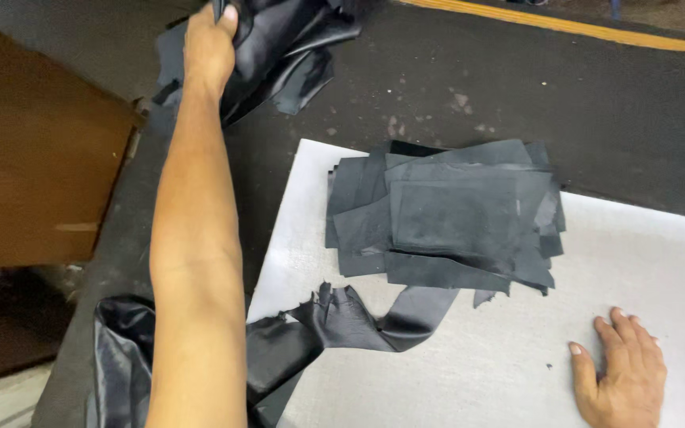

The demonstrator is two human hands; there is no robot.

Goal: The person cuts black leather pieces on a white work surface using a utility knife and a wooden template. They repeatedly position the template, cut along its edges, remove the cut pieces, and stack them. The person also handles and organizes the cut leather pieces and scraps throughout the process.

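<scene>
Left fingers (227,17) clenched on black leather (279,47)

- A dark work surface (596,103) carried everything.
- A pale grey board (517,357) lay flat on it.
- A stack of cut black leather pieces (445,214) sat on the board.
- A black leather scrap (342,321) trailed over the board's left edge.
- The right hand (624,376) rested flat on the board.

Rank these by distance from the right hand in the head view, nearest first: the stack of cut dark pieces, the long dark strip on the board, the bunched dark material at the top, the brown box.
From the right hand, flat on the white board:
1. Stack of cut dark pieces, up and left on the board.
2. Long dark strip, left, near the board's lower edge; close to the stack's distance.
3. Bunched dark material, far top, gripped by the left hand.
4. Brown box, far left.
</scene>
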